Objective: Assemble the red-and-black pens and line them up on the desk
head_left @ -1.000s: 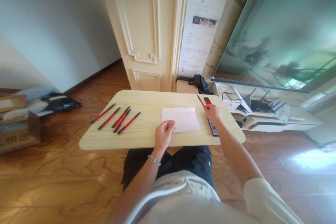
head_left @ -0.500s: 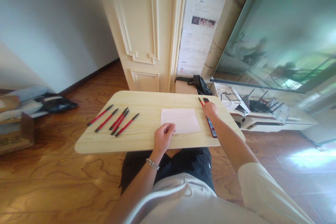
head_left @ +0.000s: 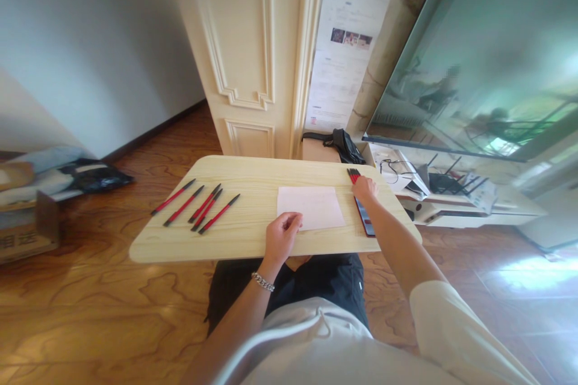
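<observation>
My right hand (head_left: 365,188) is closed over the near ends of several red pens (head_left: 354,174) with black tips, which lie side by side at the table's far right. Its fingers partly hide them. A phone (head_left: 365,219) lies just below that hand, partly covered by it. My left hand (head_left: 283,236) rests at the lower left corner of a sheet of pale pink paper (head_left: 316,204), fingers curled in, with nothing visible in them. More red and black pens (head_left: 205,204) lie slanted on the left side of the table.
The light wooden table (head_left: 253,177) stands over my knees. Behind its right end are a black bag (head_left: 345,145) and a low white cabinet (head_left: 478,216) with a router (head_left: 445,182) and cables. Cardboard boxes (head_left: 27,231) and packages sit on the floor at left.
The pen that stood a little apart at the far right now lies against the others there. My right hand has shifted slightly to the right; my left hand has stayed put.
</observation>
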Available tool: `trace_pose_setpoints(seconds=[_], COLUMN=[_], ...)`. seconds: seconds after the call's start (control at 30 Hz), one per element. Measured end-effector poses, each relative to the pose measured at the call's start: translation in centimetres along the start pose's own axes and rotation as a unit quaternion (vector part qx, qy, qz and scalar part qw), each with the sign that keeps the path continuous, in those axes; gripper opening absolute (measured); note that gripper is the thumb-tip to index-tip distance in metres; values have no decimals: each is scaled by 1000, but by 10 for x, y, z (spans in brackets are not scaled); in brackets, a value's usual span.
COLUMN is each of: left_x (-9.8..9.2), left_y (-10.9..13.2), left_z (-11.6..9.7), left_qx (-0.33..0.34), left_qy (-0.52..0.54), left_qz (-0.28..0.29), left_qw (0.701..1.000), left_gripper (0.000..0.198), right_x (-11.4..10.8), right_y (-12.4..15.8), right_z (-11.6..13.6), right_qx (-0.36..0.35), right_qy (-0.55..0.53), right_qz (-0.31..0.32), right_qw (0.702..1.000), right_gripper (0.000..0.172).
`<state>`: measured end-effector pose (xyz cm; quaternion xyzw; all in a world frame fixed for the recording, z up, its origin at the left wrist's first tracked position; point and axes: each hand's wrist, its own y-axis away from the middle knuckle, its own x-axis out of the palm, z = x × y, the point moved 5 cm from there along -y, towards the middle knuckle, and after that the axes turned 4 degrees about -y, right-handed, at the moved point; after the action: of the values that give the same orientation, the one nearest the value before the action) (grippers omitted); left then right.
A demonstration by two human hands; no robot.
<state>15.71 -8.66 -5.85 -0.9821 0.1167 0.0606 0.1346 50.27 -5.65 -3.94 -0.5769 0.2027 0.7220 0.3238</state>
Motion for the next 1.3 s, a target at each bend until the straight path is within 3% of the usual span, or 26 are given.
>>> trace_pose_setpoints(seconds=[0.47, 0.67, 0.87, 1.2, 1.3], left_x=[1, 0, 0, -1, -6], left_y=[0, 1, 2, 2, 5], left_z=[1, 0, -3, -1, -3], left_qx=[-2, -3, -1, 7, 7], left_qy=[-2, 2, -3, -11, -8], left_qz=[8, 4, 0, -14, -34], left_qw=[1000, 1000, 1000, 1000, 999], left_gripper=[29, 30, 31, 32, 31], right_x=[0, -10, -7, -9, -17], right_y=[-4, -10, -7, -2, 2], right_z=[-5, -18, -28, -22, -20], right_qx=[12, 27, 52, 40, 30], right_qy=[-27, -44, -47, -51, -73], right_qz=[-2, -40, 0, 21, -3], right_qw=[1000, 998, 998, 998, 997], right_gripper=[37, 45, 59, 58, 58])
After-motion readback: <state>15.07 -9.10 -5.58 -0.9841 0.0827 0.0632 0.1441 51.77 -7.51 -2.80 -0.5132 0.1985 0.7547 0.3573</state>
